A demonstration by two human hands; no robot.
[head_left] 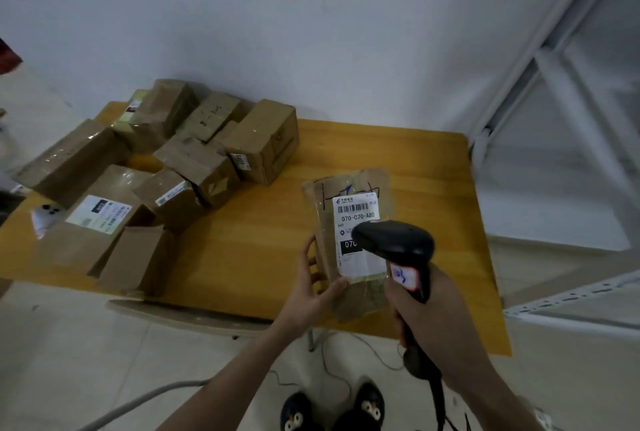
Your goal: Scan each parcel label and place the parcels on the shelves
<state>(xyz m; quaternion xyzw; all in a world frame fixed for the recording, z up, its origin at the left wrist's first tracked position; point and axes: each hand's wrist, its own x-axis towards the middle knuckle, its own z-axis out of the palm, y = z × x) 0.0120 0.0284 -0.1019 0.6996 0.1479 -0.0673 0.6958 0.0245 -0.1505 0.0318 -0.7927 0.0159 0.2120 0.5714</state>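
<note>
Brown parcel goes under the scanner

Cardboard-coloured flat parcel [349, 240] is pinched by the left hand [313, 286] above the wooden table's [242, 257] near edge; the right hand [420, 306] grips a black scanner [394, 243] over its label [358, 222]. Stacked boxes [194, 150] crowd the far-left corner; white shelving [571, 299] stands right.

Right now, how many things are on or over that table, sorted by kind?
cardboard boxes: 9 visible; the pile may hide more
flat parcel, held by the left hand: 1
scanner, gripped by the right hand: 1
white phone: 1
Total: 12
</note>
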